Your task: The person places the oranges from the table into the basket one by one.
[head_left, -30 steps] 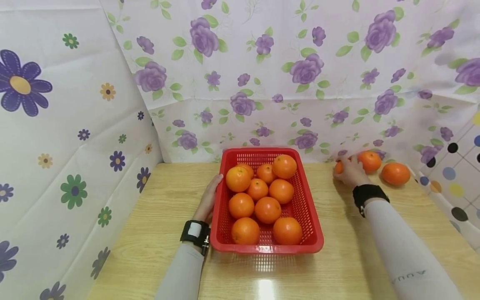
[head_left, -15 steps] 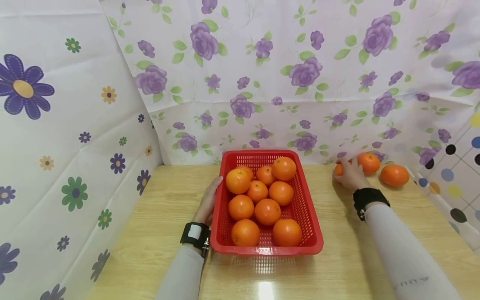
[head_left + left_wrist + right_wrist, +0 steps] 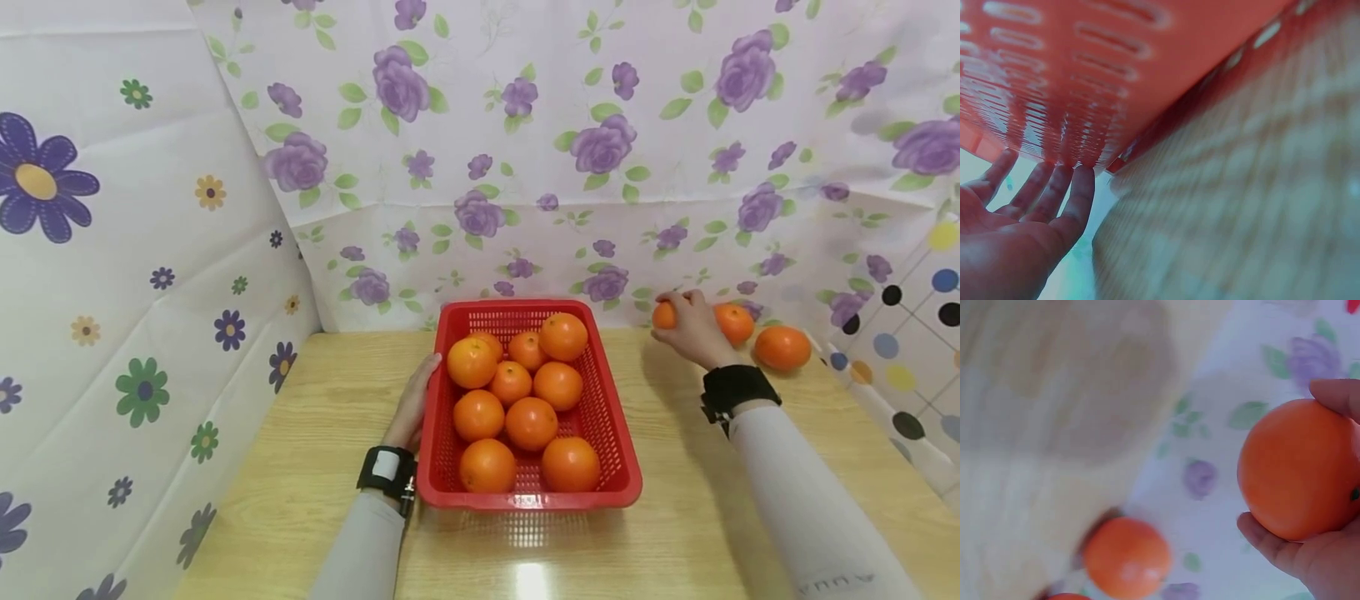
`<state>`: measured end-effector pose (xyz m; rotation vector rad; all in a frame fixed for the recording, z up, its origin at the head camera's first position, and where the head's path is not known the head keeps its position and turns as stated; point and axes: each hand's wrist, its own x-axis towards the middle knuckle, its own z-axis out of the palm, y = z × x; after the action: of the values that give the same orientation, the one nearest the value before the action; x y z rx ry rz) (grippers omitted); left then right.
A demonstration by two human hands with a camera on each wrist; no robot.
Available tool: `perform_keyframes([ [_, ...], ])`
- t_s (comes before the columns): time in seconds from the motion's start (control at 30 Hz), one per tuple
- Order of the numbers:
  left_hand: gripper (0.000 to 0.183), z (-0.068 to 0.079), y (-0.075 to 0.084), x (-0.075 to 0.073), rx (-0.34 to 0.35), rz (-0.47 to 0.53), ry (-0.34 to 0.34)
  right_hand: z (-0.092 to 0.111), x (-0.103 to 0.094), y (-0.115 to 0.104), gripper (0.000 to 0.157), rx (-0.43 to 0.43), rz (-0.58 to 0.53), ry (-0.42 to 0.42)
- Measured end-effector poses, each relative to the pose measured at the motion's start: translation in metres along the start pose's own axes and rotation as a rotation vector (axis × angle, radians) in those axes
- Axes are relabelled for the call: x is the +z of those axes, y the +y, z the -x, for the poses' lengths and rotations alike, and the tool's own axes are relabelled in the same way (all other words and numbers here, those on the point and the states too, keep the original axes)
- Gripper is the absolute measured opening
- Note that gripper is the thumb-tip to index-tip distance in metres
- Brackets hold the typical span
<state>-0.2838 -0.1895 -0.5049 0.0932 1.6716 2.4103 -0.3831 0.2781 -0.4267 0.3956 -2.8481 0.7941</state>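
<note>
In the head view a red plastic basket [image 3: 528,500] stands mid-table with several oranges inside, among them one orange [image 3: 570,464] at its near right. My left hand [image 3: 411,407] rests against the basket's left side. The left wrist view shows that hand's [image 3: 1029,219] slightly bent fingers, their tips touching the slotted wall. At the back right, my right hand [image 3: 693,329] grips an orange [image 3: 663,315] between thumb and fingers. That gripped orange [image 3: 1297,469] fills much of the right wrist view and appears lifted off the table.
Two more oranges lie right of my right hand: a nearer one [image 3: 782,347] and one partly behind the hand [image 3: 733,323]. A flowered sheet [image 3: 480,167] hangs behind the wooden table [image 3: 322,467], with patterned sheets on both sides.
My right hand has picked up the orange and shifted slightly left and up with it, away from the two others. The left hand stays at the basket.
</note>
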Motion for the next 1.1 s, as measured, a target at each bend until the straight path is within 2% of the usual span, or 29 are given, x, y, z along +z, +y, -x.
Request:
perform_keyframes([
  [0.4,0.059,-0.002,-0.002,-0.001,-0.003,0.004,0.002,0.001,-0.025,-0.068,0.056,-0.114,-0.059,-0.032],
  [0.67,0.059,-0.003,-0.001,0.0,0.014,0.005,0.024,0.009,-0.033,-0.114,0.057,-0.213,-0.028,-0.074],
  [1.1,0.056,-0.003,-0.002,0.001,0.023,0.01,0.019,0.018,-0.026,-0.153,0.054,-0.381,-0.024,-0.155],
])
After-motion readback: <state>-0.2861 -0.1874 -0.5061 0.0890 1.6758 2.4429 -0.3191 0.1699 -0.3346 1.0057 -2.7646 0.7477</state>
